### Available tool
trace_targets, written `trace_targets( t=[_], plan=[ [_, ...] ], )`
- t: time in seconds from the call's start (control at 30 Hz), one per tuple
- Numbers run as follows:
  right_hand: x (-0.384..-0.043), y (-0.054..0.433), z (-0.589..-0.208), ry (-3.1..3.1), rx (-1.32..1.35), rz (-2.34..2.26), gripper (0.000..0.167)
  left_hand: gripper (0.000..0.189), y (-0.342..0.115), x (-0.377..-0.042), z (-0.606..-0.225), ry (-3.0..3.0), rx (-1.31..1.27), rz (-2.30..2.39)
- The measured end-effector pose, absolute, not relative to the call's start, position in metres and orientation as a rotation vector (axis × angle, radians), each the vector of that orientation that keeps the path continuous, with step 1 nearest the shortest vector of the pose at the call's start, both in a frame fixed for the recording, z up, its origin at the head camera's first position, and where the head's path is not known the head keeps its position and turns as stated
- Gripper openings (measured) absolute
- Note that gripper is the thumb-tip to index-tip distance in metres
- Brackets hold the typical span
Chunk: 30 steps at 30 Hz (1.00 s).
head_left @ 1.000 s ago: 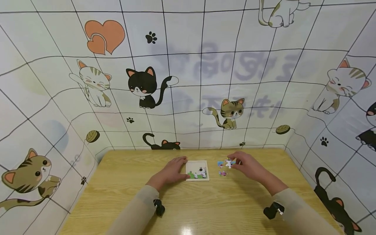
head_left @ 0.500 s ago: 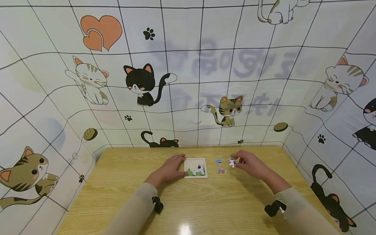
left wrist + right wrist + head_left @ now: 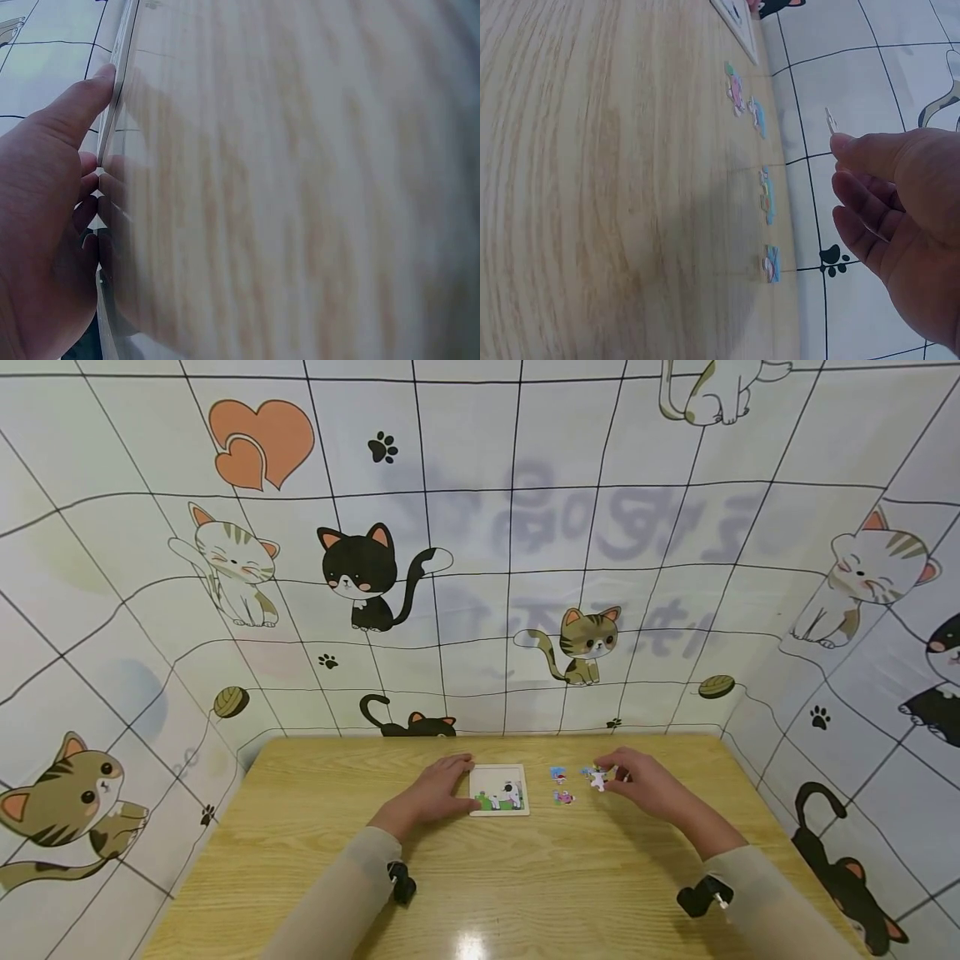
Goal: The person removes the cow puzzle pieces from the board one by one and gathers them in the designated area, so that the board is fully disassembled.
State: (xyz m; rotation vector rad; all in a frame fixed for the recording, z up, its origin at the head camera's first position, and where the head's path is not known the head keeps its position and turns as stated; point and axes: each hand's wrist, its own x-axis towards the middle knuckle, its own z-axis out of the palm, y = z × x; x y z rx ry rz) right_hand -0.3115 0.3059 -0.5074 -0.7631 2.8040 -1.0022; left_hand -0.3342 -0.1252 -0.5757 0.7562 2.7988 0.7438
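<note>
In the head view my left hand [image 3: 427, 789] rests at the left side of a small square puzzle tray [image 3: 498, 768], its thumb on the lower left edge. The left wrist view shows the thumb [image 3: 88, 97] straight against the tray edge and fingertips down on the table. Part of a cow-like picture in green, white and black fills the tray's lower portion. Right of the tray, my right hand [image 3: 641, 781] pinches a white puzzle piece [image 3: 597, 779] between thumb and fingers. The right wrist view has this puzzle piece [image 3: 830, 120] edge-on, raised above the table.
Between tray and right hand lie a blue puzzle piece [image 3: 557, 774] and a pink puzzle piece [image 3: 563, 797]. More pieces, such as a blue one [image 3: 771, 264], lie along the table [image 3: 465, 877] near the right hand. A cat-print cloth [image 3: 480, 527] surrounds the table on three sides.
My right hand has shifted a little to the right with the pinched puzzle piece, which shows at a different angle. The left hand stays at the tray. The head view has tilted slightly.
</note>
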Motion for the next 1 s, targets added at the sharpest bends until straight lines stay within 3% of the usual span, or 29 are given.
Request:
trace_targets(
  t=[1.0],
  plan=[
    [-0.315,0.307,-0.554,2.766,-0.709,-0.924,0.034,0.089,-0.129,-0.34,-0.586,2.798,0.766,0.729]
  ],
)
